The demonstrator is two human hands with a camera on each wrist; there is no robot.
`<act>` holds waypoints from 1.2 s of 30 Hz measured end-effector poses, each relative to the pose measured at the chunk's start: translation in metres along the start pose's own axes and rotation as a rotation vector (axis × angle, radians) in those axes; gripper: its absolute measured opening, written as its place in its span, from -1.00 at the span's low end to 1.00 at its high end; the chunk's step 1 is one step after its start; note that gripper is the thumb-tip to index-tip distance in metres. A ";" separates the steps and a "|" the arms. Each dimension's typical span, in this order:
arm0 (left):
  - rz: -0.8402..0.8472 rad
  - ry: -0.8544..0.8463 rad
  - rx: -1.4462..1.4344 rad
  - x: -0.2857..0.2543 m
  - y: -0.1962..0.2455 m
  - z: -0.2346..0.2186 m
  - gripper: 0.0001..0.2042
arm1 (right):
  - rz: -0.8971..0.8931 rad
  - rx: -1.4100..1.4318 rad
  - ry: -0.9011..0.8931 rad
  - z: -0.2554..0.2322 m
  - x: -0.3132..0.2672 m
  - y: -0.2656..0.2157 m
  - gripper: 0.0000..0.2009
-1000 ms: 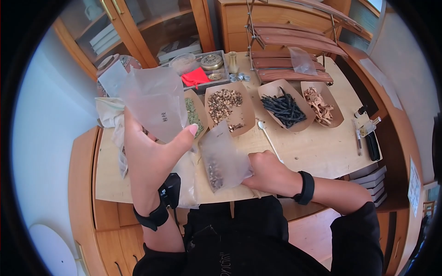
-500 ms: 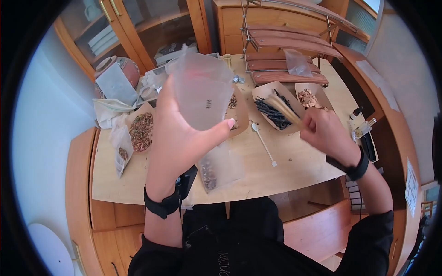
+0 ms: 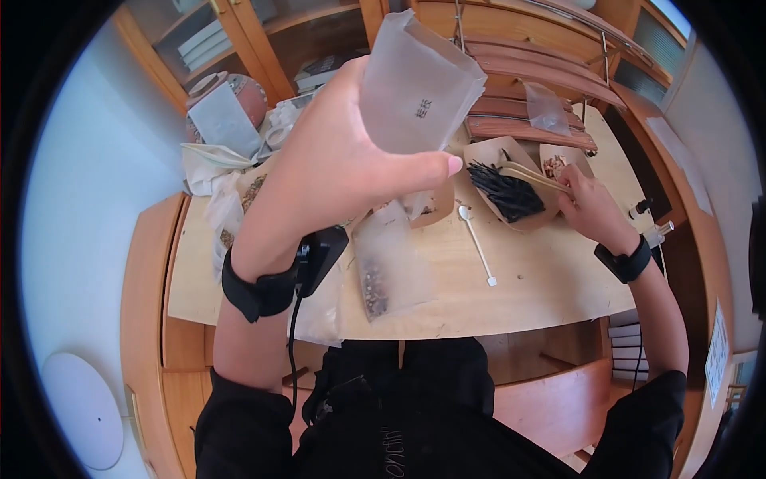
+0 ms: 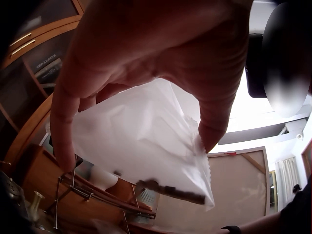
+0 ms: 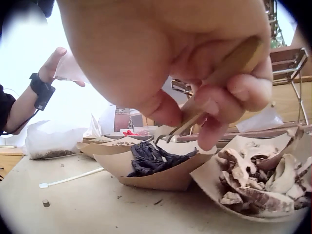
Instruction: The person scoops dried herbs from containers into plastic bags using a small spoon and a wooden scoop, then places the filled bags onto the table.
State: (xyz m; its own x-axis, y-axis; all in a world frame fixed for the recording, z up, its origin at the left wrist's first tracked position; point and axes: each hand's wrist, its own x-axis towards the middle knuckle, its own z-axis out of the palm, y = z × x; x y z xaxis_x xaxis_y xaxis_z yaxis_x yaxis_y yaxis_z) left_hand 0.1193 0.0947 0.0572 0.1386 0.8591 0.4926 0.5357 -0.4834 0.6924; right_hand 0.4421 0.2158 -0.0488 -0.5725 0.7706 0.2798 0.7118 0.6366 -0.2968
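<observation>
My left hand (image 3: 327,164) is raised over the table, gripping a translucent paper bag (image 3: 415,88) between thumb and fingers. Printed characters mark the bag's side, and dark pieces show along its lower edge (image 4: 173,191) in the left wrist view. My right hand (image 3: 594,209) holds wooden tweezers (image 3: 536,177). Their tips reach in at the dark, twisted dried strips (image 5: 153,160) heaped in a boat-shaped paper tray (image 5: 156,182). Beside it, nearer the right hand, sits a second paper tray (image 5: 207,179) of pale dried slices (image 5: 263,180).
Another translucent bag (image 3: 391,263) with small brown pieces lies near the front edge. A white long-handled spoon (image 3: 477,246) rests mid-table. Behind stands a slatted wooden rack (image 3: 527,128). Small bottles (image 3: 654,231) are at the right edge, a patterned jar (image 3: 243,100) at the back left.
My right hand has left the filled bag on the table, taken up the tweezers and moved right to the dark strips. My left hand has carried its bag rightward and up.
</observation>
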 end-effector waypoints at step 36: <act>0.037 -0.301 0.102 0.045 -0.061 0.050 -0.11 | 0.135 0.028 0.077 0.002 0.007 -0.011 -0.89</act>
State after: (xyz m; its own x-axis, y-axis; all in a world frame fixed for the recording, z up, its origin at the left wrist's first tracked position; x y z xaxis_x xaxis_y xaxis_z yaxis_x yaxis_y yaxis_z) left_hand 0.1346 0.1714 0.0103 0.3916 0.8596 0.3281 0.6042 -0.5092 0.6129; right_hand 0.4291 0.2145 -0.0453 -0.4388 0.8455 0.3043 0.7681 0.5287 -0.3613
